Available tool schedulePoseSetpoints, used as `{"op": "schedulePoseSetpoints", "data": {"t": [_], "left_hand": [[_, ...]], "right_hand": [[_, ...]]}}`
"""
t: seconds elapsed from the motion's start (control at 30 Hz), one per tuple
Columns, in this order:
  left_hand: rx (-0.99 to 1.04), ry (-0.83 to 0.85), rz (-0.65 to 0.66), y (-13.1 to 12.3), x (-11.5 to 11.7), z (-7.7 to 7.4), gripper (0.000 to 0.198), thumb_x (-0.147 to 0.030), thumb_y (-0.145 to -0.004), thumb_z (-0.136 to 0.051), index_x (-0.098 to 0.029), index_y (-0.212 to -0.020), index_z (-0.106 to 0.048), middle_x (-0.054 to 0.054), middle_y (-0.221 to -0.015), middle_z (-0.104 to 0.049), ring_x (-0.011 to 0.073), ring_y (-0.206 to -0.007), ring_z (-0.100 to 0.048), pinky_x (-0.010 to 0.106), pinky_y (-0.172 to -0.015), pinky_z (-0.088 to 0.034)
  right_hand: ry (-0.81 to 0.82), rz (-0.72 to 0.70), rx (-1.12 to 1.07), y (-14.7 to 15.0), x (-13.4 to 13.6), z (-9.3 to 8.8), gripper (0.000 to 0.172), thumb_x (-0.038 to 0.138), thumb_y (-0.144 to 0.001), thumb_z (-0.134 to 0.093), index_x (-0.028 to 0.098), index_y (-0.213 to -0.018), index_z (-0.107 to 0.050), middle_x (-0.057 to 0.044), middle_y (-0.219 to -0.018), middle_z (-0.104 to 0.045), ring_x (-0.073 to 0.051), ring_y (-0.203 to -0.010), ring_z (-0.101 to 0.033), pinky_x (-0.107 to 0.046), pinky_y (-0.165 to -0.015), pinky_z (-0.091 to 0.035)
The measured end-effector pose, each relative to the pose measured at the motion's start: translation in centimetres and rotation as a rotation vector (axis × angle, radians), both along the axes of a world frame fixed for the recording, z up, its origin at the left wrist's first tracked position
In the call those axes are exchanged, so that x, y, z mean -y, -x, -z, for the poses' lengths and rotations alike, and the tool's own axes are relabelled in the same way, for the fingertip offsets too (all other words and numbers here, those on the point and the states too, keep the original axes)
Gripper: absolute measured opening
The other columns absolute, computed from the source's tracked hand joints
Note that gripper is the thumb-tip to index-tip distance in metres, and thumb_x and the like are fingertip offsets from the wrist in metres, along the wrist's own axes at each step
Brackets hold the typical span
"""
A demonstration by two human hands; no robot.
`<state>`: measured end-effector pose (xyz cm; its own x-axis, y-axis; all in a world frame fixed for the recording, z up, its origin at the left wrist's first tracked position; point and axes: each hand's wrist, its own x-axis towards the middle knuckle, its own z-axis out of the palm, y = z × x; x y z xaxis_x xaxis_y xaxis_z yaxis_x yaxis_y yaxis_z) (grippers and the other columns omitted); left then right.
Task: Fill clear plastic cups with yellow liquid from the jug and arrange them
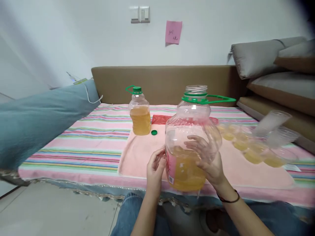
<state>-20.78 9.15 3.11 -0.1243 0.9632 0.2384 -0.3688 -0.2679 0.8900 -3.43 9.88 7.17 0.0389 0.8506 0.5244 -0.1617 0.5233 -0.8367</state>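
A large clear plastic jug (189, 170), uncapped and partly filled with yellow liquid, is upright between my hands near the bed's front edge. It has a green ring handle (221, 99) sticking out to the right at its neck and a pink label on its left side. My left hand (157, 164) grips the left side with bent fingers. Against the right side is my right hand (216, 165), its fingers spread and showing through the clear plastic. A smaller bottle (140, 119) with a green cap and yellow liquid stands farther back. Beside it lies a loose green cap (154, 132).
Several clear cups with yellow liquid (253, 155) stand on the right, blurred, near stacked clear cups (273, 123). A pink towel (137, 160) covers part of the striped sheet (83, 144). Behind lies a red plastic packet (161, 119). Cushions (283, 85) are piled at right.
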Motion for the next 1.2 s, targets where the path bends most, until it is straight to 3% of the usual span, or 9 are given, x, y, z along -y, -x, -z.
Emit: {"op": "schedulePoseSetpoints", "data": {"t": [0.17,0.33,0.57,0.8,1.0,1.2], "left_hand": [[0.046,0.164,-0.482,2.6,-0.5,0.2,0.028,-0.043,-0.081,-0.064,-0.018,-0.092,-0.068,0.007,-0.108,-0.069,0.0222,-0.11,-0.061,0.039,-0.101,-0.042],[0.1,0.229,-0.703,4.2,-1.0,0.0,0.027,-0.043,-0.076,-0.068,-0.017,-0.082,-0.068,0.008,-0.11,-0.068,0.0237,-0.11,-0.06,0.041,-0.101,-0.042],[0.126,0.229,-0.707,4.5,-1.3,-0.2,0.037,-0.049,-0.074,-0.069,-0.017,-0.062,-0.056,0.006,-0.107,-0.068,0.0258,-0.113,-0.059,0.039,-0.097,-0.044],[0.13,0.3,-0.718,4.1,-1.5,-0.1,0.043,-0.057,-0.079,-0.06,-0.017,-0.093,-0.068,0.007,-0.102,-0.069,0.0264,-0.108,-0.061,0.04,-0.096,-0.045],[0.099,0.217,-0.793,3.8,-1.9,0.0,0.03,-0.045,-0.085,-0.053,-0.018,-0.078,-0.064,0.006,-0.116,-0.065,0.0258,-0.119,-0.055,0.04,-0.101,-0.043],[0.0,0.188,-0.799,3.5,-2.2,0.4,0.026,-0.043,-0.088,-0.049,-0.021,-0.095,-0.061,0.006,-0.13,-0.056,0.0246,-0.128,-0.047,0.041,-0.107,-0.036]], "right_hand": [[-0.113,-0.042,-0.069,5.4,-5.3,1.0,0.102,0.053,-0.06,-0.082,0.034,-0.144,-0.027,-0.008,-0.122,-0.055,-0.029,-0.107,-0.06,-0.05,-0.096,-0.046],[-0.134,-0.089,-0.081,9.8,-9.6,2.2,0.104,0.059,-0.061,-0.078,0.034,-0.145,-0.023,-0.008,-0.121,-0.055,-0.03,-0.106,-0.059,-0.053,-0.095,-0.047],[-0.124,-0.167,-0.104,13.5,-12.8,4.5,0.1,0.057,-0.061,-0.08,0.034,-0.143,-0.027,-0.008,-0.123,-0.053,-0.031,-0.11,-0.057,-0.054,-0.097,-0.045],[-0.09,-0.223,-0.069,14.5,-12.8,5.4,0.104,0.057,-0.061,-0.079,0.029,-0.144,-0.024,-0.011,-0.132,-0.047,-0.031,-0.114,-0.054,-0.05,-0.098,-0.046],[-0.089,-0.148,-0.006,14.5,-12.2,5.7,0.095,0.056,-0.065,-0.077,0.027,-0.14,-0.028,-0.011,-0.131,-0.046,-0.032,-0.121,-0.05,-0.05,-0.102,-0.044],[-0.064,-0.149,0.02,14.6,-11.9,5.2,0.099,0.057,-0.064,-0.078,0.027,-0.142,-0.025,-0.014,-0.137,-0.044,-0.032,-0.126,-0.048,-0.051,-0.105,-0.041]]}}
